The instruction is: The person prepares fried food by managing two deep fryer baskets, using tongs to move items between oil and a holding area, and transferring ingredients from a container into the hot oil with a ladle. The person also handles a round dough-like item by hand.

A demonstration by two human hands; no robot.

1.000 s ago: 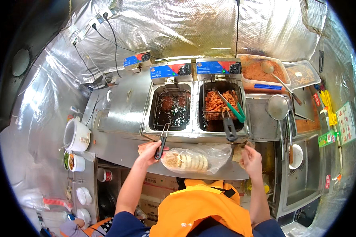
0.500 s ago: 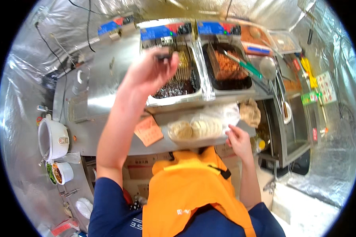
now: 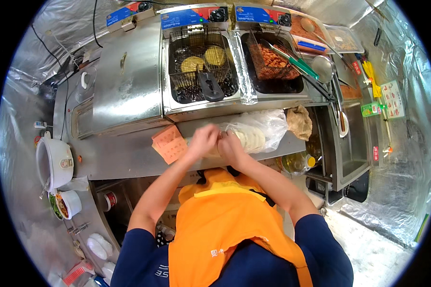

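Observation:
A clear plastic bag (image 3: 274, 128) lies on the counter with a row of pale, flat round patties (image 3: 252, 138) in it. Both my hands meet at its left end. My left hand (image 3: 204, 139) has its fingers bent but smeared by motion. Beside it, my right hand (image 3: 231, 145) is closed on the bag, its fingertips partly hidden. Beyond them, a wire fryer basket (image 3: 178, 79) sits in the left fryer's dark oil, nobody holding its black handle (image 3: 209, 87). Two yellow round patties (image 3: 192, 64) lie in that basket.
The right fryer's basket holds reddish-brown fried pieces (image 3: 273, 60), with green-handled tongs (image 3: 302, 68) across it. Orange paper slips (image 3: 169, 144) and a crumpled brown bag (image 3: 299, 122) flank the plastic bag. A white rice cooker (image 3: 57, 160) stands at left, a sink (image 3: 352, 158) at right.
My left hand has come down from the left fryer, leaving the basket handle free. My right hand has moved leftward along the bag, and both hands are now together.

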